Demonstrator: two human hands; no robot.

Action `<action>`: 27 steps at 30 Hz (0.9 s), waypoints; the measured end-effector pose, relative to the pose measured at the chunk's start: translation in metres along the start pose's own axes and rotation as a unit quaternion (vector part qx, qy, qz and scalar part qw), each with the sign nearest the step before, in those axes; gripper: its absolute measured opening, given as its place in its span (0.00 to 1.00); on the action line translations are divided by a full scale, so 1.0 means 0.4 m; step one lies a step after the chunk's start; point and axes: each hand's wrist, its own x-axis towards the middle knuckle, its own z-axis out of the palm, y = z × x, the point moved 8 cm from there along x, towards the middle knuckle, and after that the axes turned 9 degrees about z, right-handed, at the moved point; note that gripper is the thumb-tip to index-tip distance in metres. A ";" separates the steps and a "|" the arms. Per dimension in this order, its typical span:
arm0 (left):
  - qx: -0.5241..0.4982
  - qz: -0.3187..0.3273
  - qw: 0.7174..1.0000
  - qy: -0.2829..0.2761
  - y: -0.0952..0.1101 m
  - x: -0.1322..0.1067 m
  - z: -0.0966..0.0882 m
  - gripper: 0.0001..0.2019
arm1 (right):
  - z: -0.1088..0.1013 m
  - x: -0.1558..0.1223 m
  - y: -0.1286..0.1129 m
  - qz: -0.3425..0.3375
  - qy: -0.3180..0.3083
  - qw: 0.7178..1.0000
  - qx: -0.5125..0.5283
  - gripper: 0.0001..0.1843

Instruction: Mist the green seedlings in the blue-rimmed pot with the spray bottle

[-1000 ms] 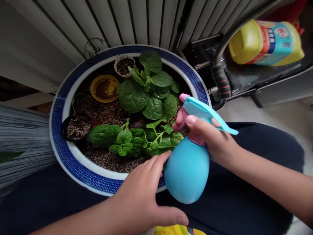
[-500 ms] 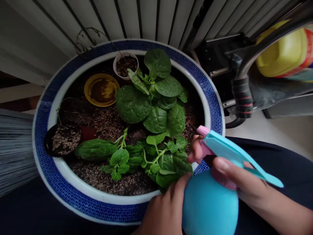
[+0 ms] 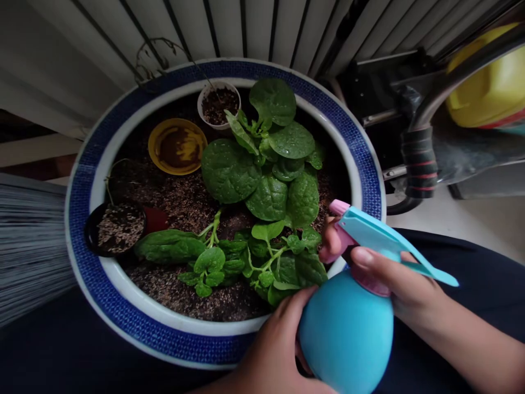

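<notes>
A blue spray bottle (image 3: 348, 334) with a pink nozzle and a light-blue trigger head tilts over the right front rim of a large oval planter (image 3: 164, 340). My right hand (image 3: 394, 273) is closed around its neck, with fingers on the pink trigger. Against the bottle's left side my left hand (image 3: 274, 345) is wrapped, supporting the body; some of its fingers are hidden behind it. The nozzle points left toward a green leafy plant (image 3: 266, 197), whose broad leaves carry water drops. Lower leafy stems (image 3: 283, 268) lie just beyond my left hand.
Inside the planter are a yellow dish (image 3: 177, 146), a white cup of soil (image 3: 219, 104) and a dark small pot (image 3: 117, 227) lying tilted. Slatted wall panels (image 3: 258, 27) stand behind. At right are a curved metal handle (image 3: 422, 158) and a yellow container (image 3: 488, 82).
The bottle has shifted slightly left and up, both hands with it. My left hand reaches further around the bottle's side. The planter appears slightly further right and up in view.
</notes>
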 end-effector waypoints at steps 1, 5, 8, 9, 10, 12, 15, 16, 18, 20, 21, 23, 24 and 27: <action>-0.004 0.002 1.000 0.003 0.000 0.000 -0.001 0.56 | -0.003 0.004 0.003 0.006 0.001 0.999 0.033 0.26; 0.000 0.002 1.000 0.008 -0.001 0.000 0.000 0.57 | -0.002 0.011 0.002 0.005 -0.028 0.998 0.057 0.26; 0.022 0.011 1.000 0.004 0.008 -0.003 -0.003 0.56 | 0.017 0.006 -0.009 -0.018 -0.097 0.995 0.000 0.29; 0.032 0.014 0.999 0.001 0.014 -0.005 -0.006 0.55 | 0.019 0.005 -0.010 -0.020 -0.107 0.994 -0.002 0.31; 0.042 0.016 0.999 -0.003 0.020 -0.007 -0.009 0.54 | 0.018 0.005 -0.012 -0.021 -0.105 0.994 0.007 0.31; 0.055 0.016 0.998 -0.011 0.030 -0.009 -0.016 0.53 | 0.008 0.008 -0.014 -0.022 -0.078 0.996 0.045 0.30; 0.029 0.000 1.000 -0.003 0.033 -0.013 -0.030 0.54 | -0.008 0.014 -0.014 -0.019 -0.020 0.994 0.106 0.23; 0.009 -0.008 1.000 0.001 0.029 -0.014 -0.033 0.54 | -0.013 0.015 -0.012 -0.014 -0.005 0.992 0.123 0.21; -0.021 -0.017 1.000 0.006 0.022 -0.016 -0.034 0.55 | -0.019 0.018 -0.010 -0.007 0.010 0.990 0.142 0.20; -0.025 -0.016 1.000 0.005 0.016 -0.016 -0.031 0.55 | -0.014 0.019 -0.010 0.001 -0.003 0.991 0.131 0.22; -0.023 -0.014 1.000 0.005 0.014 -0.016 -0.030 0.55 | -0.009 0.019 -0.009 0.007 -0.015 0.993 0.116 0.24; -0.028 -0.010 1.000 0.005 0.010 -0.016 -0.028 0.55 | -0.002 0.018 -0.009 0.015 -0.031 0.995 0.091 0.27; -0.035 -0.008 0.999 0.006 0.009 -0.016 -0.027 0.55 | -0.001 0.017 -0.010 0.014 -0.031 0.996 0.086 0.27; -0.067 -0.002 0.998 0.006 0.010 -0.016 -0.027 0.53 | -0.010 0.018 -0.019 0.001 -0.010 0.995 0.101 0.25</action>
